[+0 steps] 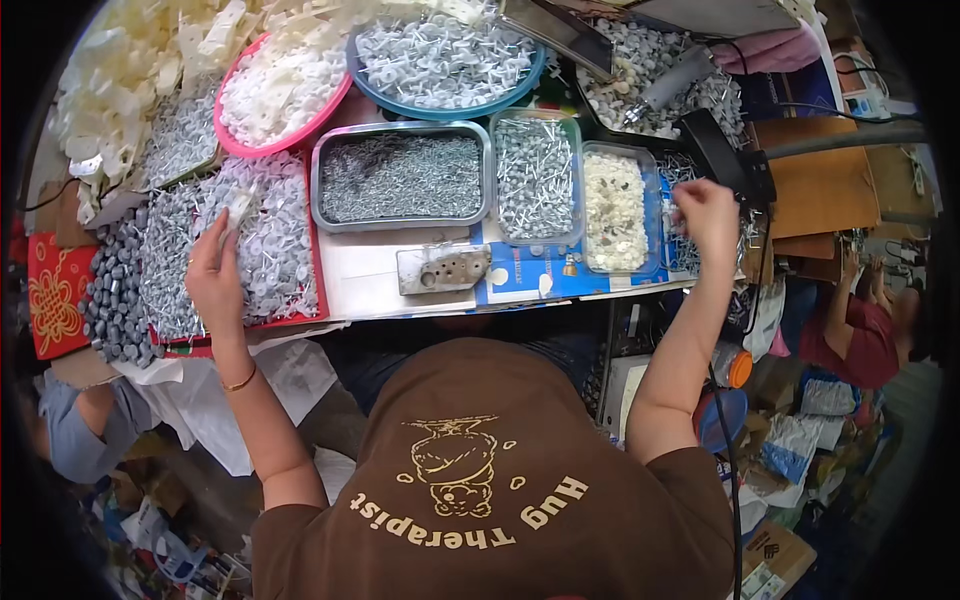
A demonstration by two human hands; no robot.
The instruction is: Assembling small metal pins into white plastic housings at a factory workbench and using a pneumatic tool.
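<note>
My left hand point(214, 278) is over a red-edged tray heaped with white plastic parts and metal pins point(270, 260). Its thumb and fingers pinch a small whitish translucent plastic piece point(241, 206). Over at the right, my right hand point(708, 215) has its fingertips drawn together above a pile of loose screws point(682, 240); anything between them is too small to make out. A clear box of cream-coloured small parts point(615, 215) stands just left of that hand. On the table's front part lies a metal block with holes point(443, 269).
Behind stand a metal tray of small screws point(400, 180), a clear box of long screws point(537, 175), a pink basin point(285, 95) and a blue basin point(445, 65). A black device with a cable point(725, 150) is beside my right hand. Other people sit at both sides.
</note>
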